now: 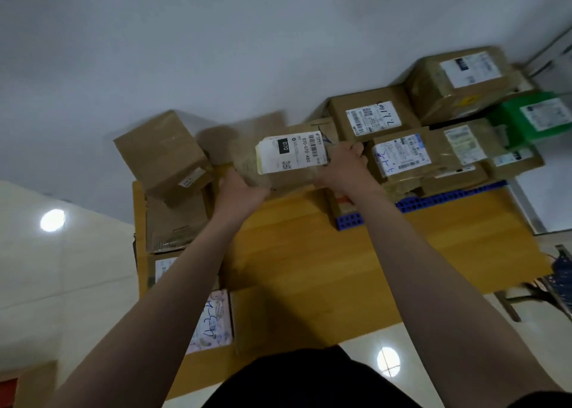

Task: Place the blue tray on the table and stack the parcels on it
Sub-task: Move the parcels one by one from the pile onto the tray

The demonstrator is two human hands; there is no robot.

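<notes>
Both my hands hold a brown parcel (288, 157) with a white label reading 070 above the wooden table (340, 253). My left hand (240, 188) grips its near left end, and my right hand (343, 163) grips its right end. The parcel is blurred with motion. Right of it, the blue tray (433, 200) lies on the table's far right part, with several labelled brown parcels (399, 157) and a green one (538, 116) stacked on it. The parcel in my hands sits against the left side of that stack.
More brown parcels (161, 154) lie on the table's left side, one tilted on top of another (176, 222). A pink patterned parcel (213, 324) and a flat brown one (263, 318) lie near the front edge. A grey wall stands behind; a chair (557, 284) is at the right.
</notes>
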